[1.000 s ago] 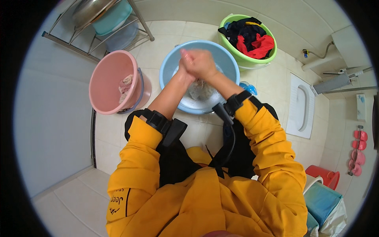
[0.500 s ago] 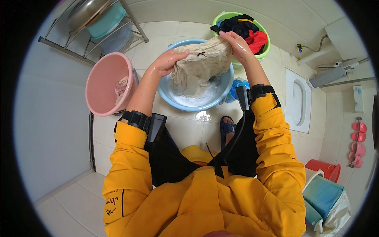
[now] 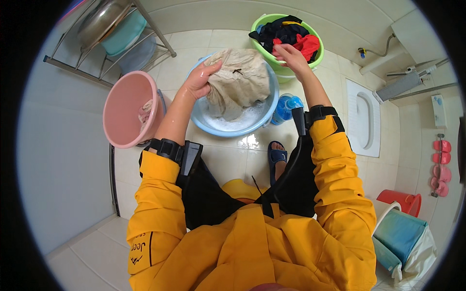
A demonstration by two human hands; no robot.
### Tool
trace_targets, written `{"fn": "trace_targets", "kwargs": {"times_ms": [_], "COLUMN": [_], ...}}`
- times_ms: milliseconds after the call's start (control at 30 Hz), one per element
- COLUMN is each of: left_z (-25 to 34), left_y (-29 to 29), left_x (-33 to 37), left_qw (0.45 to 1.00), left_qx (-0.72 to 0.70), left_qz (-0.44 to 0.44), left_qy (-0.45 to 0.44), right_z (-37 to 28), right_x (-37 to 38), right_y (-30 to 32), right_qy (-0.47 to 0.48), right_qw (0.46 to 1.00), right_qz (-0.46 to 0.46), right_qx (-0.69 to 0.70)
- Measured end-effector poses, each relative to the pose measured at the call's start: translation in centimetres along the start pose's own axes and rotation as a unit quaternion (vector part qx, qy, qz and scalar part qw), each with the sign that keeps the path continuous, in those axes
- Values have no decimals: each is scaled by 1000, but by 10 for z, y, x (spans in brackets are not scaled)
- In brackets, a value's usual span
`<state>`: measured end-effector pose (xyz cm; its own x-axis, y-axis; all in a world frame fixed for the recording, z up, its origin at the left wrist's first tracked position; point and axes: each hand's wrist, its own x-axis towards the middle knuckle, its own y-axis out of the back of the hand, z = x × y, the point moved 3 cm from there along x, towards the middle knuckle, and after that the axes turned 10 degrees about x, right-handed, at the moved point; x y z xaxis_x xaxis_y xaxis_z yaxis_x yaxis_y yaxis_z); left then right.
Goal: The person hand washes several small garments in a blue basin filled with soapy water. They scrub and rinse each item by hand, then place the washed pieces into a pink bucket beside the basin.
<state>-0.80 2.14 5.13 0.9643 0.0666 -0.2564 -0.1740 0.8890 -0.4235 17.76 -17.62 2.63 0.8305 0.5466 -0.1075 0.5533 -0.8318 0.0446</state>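
Observation:
My left hand [image 3: 198, 81] grips the upper left edge of a wet beige garment [image 3: 238, 80] with a small dark cord tie at its waist. The cloth hangs over a light blue basin [image 3: 232, 132], its lower end reaching down to the suds [image 3: 228, 123]. To the right of the cloth, and apart from it, is my right hand [image 3: 292, 57], fingers parted and holding nothing. It is in front of the near rim of a green bucket [image 3: 318, 60] heaped with dark and red clothes [image 3: 286, 34].
On the left stands a pink bucket [image 3: 114, 116] with a little cloth inside. Bottles with blue liquid [image 3: 284, 109] stand right of the basin. A metal rack [image 3: 160, 29] with basins is at the far left, a squat toilet [image 3: 364, 119] at the right.
My right hand has let go of the garment's right side and moved slightly down and right. The garment, still in my left hand, has shifted left.

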Motion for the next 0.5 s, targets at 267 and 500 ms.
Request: {"fn": "trace_targets", "kwargs": {"times_ms": [267, 500], "left_z": [-15, -16], "left_y": [16, 21], "left_x": [5, 8], "left_qw": [997, 994], "left_qx": [13, 31], "left_qz": [44, 45], "left_qy": [60, 97], "right_z": [125, 144], "right_x": [-55, -86], "right_y": [77, 63], "right_qy": [-329, -320], "right_qw": [902, 938], "right_qz": [20, 7], "right_qx": [-280, 130]}}
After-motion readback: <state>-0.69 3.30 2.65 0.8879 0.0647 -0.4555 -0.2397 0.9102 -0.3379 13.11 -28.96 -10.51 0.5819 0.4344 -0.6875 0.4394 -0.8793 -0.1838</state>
